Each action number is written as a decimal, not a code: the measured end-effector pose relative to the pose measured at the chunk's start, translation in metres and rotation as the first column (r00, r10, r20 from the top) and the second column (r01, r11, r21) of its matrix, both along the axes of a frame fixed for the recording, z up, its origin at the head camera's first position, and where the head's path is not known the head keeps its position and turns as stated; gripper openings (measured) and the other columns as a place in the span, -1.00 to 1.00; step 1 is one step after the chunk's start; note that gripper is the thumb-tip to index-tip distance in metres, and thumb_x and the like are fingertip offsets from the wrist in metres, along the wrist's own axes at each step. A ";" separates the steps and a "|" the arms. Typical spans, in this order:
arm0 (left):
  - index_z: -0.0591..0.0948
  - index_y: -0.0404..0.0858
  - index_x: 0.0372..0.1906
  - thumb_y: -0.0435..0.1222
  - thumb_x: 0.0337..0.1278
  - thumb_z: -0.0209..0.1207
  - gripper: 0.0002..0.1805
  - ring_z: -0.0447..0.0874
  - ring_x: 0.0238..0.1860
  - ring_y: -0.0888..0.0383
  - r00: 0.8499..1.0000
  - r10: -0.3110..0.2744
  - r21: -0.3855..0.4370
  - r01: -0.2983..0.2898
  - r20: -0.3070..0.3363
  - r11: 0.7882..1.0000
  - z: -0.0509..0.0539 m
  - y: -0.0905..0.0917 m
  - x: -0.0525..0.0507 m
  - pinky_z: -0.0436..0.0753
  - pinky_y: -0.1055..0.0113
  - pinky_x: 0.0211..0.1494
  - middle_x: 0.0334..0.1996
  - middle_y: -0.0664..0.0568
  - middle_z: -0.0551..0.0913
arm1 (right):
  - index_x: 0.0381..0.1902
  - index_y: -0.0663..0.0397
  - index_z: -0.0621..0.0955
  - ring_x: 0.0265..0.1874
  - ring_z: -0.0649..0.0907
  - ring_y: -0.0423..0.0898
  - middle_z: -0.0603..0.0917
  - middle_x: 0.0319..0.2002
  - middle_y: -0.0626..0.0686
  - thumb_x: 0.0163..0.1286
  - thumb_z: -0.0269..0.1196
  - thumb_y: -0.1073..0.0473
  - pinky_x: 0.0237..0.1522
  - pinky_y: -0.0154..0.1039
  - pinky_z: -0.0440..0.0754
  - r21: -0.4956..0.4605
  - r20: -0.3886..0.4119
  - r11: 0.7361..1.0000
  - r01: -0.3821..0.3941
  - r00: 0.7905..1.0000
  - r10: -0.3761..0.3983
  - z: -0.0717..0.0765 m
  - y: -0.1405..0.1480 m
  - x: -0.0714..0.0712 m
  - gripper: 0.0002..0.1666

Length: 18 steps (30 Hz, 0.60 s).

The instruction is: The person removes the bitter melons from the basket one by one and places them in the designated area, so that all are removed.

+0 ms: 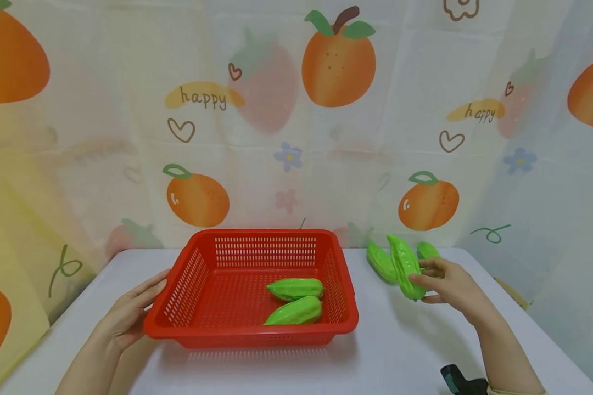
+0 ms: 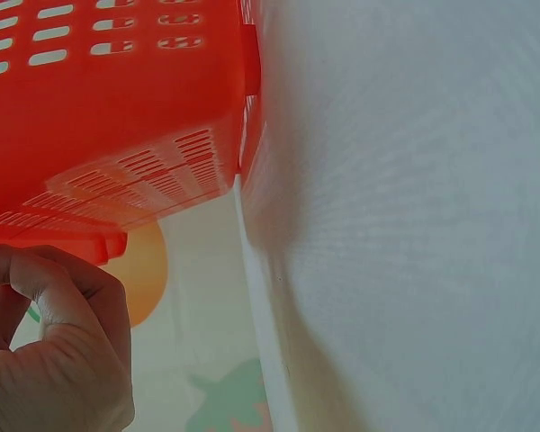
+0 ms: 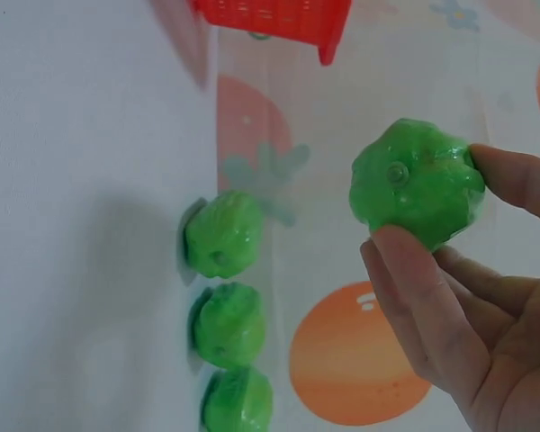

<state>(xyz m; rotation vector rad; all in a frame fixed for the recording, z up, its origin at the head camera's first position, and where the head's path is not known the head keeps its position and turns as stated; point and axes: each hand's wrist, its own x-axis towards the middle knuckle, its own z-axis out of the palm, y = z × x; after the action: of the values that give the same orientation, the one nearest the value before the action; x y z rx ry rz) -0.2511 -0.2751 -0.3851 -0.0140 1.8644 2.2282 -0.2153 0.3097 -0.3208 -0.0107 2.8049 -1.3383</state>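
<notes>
My right hand (image 1: 452,285) pinches a green bitter melon (image 1: 406,269) between thumb and fingers, raised above the table. Its blunt, knobbed end faces the camera in the right wrist view, where several more bitter melons (image 3: 223,234) lie in a row on the table. In the head view, one bitter melon (image 1: 381,262) shows left of the held one and another (image 1: 427,250) behind my fingers. My left hand (image 1: 128,312) grips the left rim of a red plastic basket (image 1: 251,331). Two bitter melons (image 1: 295,289) lie inside it, toward the right.
The white table (image 1: 385,356) ends at a fruit-printed cloth (image 1: 326,164) hanging behind it. A black object (image 1: 462,381) is partly visible by my right forearm at the front edge of the head view.
</notes>
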 end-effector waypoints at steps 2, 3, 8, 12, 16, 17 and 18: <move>0.65 0.48 -0.19 -0.11 0.49 -0.01 -0.67 0.69 -0.20 0.32 1.000 0.003 0.004 -0.003 0.005 1.000 0.000 0.000 0.000 0.72 0.34 -0.15 -0.21 0.41 0.71 | 0.36 0.49 0.25 -0.13 0.71 -0.05 0.54 0.16 0.47 0.41 0.26 -0.04 -0.18 -0.16 0.76 0.005 0.016 1.000 0.001 1.000 -0.001 -0.001 0.001 -0.001 -0.14; 0.65 0.48 -0.19 -0.11 0.49 -0.01 -0.68 0.69 -0.20 0.32 1.000 0.005 0.006 -0.005 0.006 1.000 0.000 0.000 0.000 0.72 0.34 -0.15 -0.21 0.41 0.71 | 0.37 0.50 0.24 -0.12 0.71 -0.04 0.53 0.16 0.48 0.41 0.25 -0.04 -0.18 -0.15 0.76 0.008 0.026 1.000 0.003 1.000 -0.004 -0.002 0.002 -0.002 -0.14; 0.66 0.47 -0.20 -0.11 0.49 0.00 -0.68 0.69 -0.20 0.32 1.000 0.011 0.011 -0.011 0.016 1.000 0.001 0.000 0.000 0.72 0.34 -0.15 -0.22 0.40 0.71 | 0.39 0.50 0.19 -0.16 0.68 -0.04 0.49 0.18 0.51 0.40 0.26 -0.02 -0.18 -0.11 0.76 0.014 0.095 1.000 0.019 0.995 -0.020 -0.007 0.010 -0.006 -0.11; 0.66 0.47 -0.20 -0.12 0.49 0.00 -0.67 0.69 -0.20 0.32 1.000 0.009 0.011 -0.009 0.012 1.000 0.000 0.000 0.000 0.72 0.34 -0.15 -0.22 0.40 0.72 | 0.39 0.52 0.17 -0.24 0.62 -0.06 0.47 0.17 0.51 0.40 0.26 0.00 -0.19 -0.13 0.76 0.023 0.143 1.000 0.018 0.990 -0.021 -0.014 0.015 -0.011 -0.10; 0.66 0.46 -0.19 -0.12 0.49 -0.01 -0.67 0.69 -0.20 0.32 1.000 0.007 0.015 -0.007 0.010 1.000 0.001 0.000 0.001 0.72 0.34 -0.16 -0.22 0.40 0.72 | 0.36 0.54 0.21 -0.24 0.59 -0.04 0.51 0.09 0.44 0.38 0.27 0.01 -0.22 -0.14 0.76 0.048 0.179 0.999 0.018 0.984 -0.027 -0.021 0.019 -0.013 -0.12; 0.66 0.46 -0.19 -0.12 0.49 -0.01 -0.67 0.69 -0.20 0.32 1.000 0.006 0.017 -0.006 0.010 1.000 0.001 0.000 0.001 0.72 0.34 -0.16 -0.22 0.40 0.72 | 0.35 0.53 0.22 -0.23 0.60 -0.03 0.51 0.07 0.42 0.37 0.28 0.01 -0.22 -0.14 0.76 0.058 0.187 0.998 0.019 0.982 -0.030 -0.022 0.020 -0.014 -0.13; 0.66 0.46 -0.19 -0.12 0.49 -0.01 -0.67 0.69 -0.21 0.32 1.000 0.005 0.016 -0.005 0.009 1.000 0.001 0.000 0.000 0.72 0.34 -0.16 -0.22 0.40 0.72 | 0.34 0.53 0.24 -0.23 0.60 -0.02 0.52 0.05 0.39 0.36 0.28 0.01 -0.23 -0.14 0.76 0.067 0.196 0.998 0.020 0.980 -0.033 -0.024 0.020 -0.015 -0.14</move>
<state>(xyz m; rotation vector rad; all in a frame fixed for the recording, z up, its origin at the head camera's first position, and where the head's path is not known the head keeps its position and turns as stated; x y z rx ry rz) -0.2507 -0.2751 -0.3844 -0.0267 1.8438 2.2428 -0.2298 0.3299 -0.3445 0.1533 2.6885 -1.1812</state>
